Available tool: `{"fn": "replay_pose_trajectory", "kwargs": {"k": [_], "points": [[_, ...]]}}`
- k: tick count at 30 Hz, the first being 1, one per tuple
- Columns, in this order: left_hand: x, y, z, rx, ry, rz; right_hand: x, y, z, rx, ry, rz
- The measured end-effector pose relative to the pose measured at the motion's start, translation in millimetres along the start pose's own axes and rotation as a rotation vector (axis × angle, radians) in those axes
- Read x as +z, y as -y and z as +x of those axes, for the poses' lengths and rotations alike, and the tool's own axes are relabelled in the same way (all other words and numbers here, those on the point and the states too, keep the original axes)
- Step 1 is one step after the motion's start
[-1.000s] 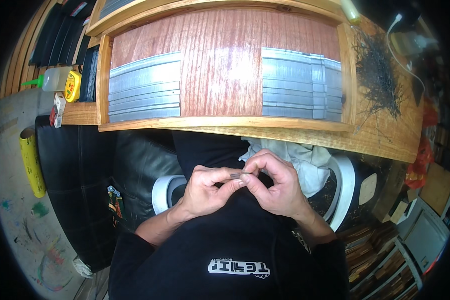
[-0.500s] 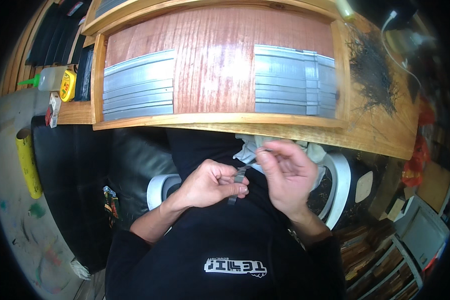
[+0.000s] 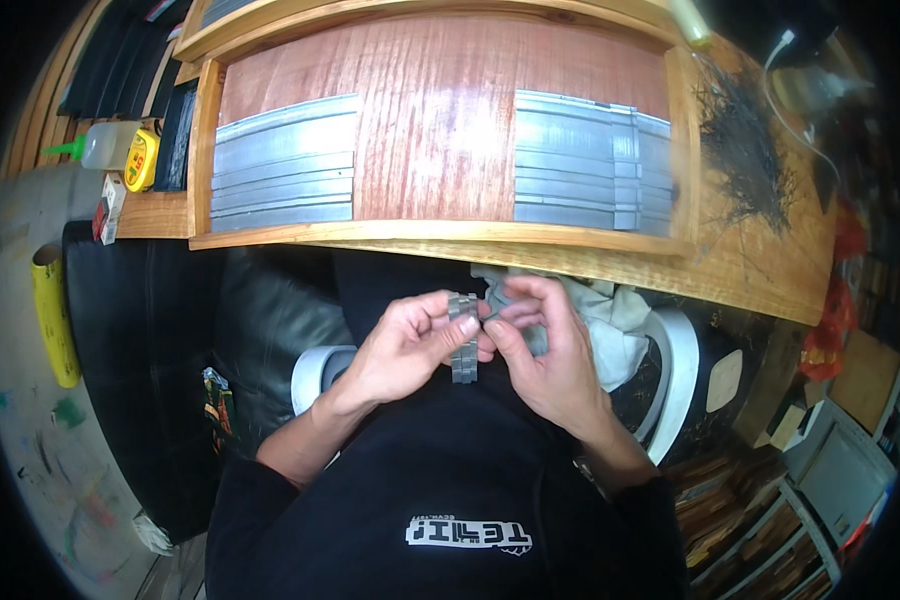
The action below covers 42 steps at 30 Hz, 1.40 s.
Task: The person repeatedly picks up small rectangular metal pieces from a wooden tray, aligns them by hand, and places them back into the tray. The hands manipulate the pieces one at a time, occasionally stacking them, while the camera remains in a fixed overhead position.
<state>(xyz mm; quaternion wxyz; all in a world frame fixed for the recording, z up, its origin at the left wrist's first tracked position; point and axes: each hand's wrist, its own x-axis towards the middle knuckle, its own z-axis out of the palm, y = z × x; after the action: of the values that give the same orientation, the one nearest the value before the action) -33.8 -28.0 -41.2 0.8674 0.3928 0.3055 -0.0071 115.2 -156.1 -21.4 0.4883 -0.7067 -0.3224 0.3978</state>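
A grey metal watch band [image 3: 463, 368] of flat links hangs over my lap, held between the thumb and fingers of my left hand [image 3: 395, 350]. My right hand [image 3: 555, 365] is close beside the band's right edge, thumb and index finger pinched together there. Whatever those fingertips hold is too small to make out; the other right fingers are loosely curled. Beyond both hands, a wooden tray [image 3: 440, 232] holds two groups of flat silvery metal strips, the left strips [image 3: 285, 170] and the right strips [image 3: 570, 160].
The tray rests on a wooden table [image 3: 760, 270], beside a heap of thin dark wires [image 3: 750, 150]. At left are a yellow container [image 3: 142, 160], a green-tipped bottle [image 3: 105, 147] and a yellow tube [image 3: 55, 320]. Chair arms [image 3: 675, 380] flank me; pale cloth [image 3: 610, 335] lies by my right hand.
My left hand has raised the band a little and turned it more upright, showing its flat links. The right hand has come down and left, to the band's edge.
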Motion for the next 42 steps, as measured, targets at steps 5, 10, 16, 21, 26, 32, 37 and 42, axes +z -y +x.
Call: {"fn": "replay_pose_trajectory", "kwargs": {"k": [5, 10, 16, 21, 26, 32, 37, 42], "points": [[-6.6, -8.4, 3.8, -0.07, -0.07, -0.13, -24.6, -16.8, -20.3, 0.055, 0.428, 0.058], [5.5, -10.0, 10.7, -0.109, -0.026, -0.232, -19.6, -35.4, -28.1, -0.262, 0.292, 0.053], [25.2, -16.3, 17.7, -0.1, -0.038, -0.184, -15.6, -50.7, -40.9, -0.385, 0.125, 0.078], [30.3, -24.7, 25.8, -0.094, -0.047, -0.112, -2.9, -52.3, -38.4, -0.477, 0.012, 0.115], [18.2, -42.7, 32.8, -0.19, 0.038, 0.041, 8.1, -54.3, -34.1, -0.501, -0.009, 0.126], [20.7, -50.3, 32.5, -0.18, 0.088, 0.122, -1.8, -48.0, -32.3, -0.449, -0.014, 0.096], [23.7, -42.9, 24.7, -0.193, 0.115, 0.105, 3.8, -49.6, -43.7, -0.441, -0.003, 0.122], [23.8, -47.0, 33.8, -0.215, 0.016, 0.077, 3.6, -50.3, -35.3, -0.422, 0.013, 0.146]]}}
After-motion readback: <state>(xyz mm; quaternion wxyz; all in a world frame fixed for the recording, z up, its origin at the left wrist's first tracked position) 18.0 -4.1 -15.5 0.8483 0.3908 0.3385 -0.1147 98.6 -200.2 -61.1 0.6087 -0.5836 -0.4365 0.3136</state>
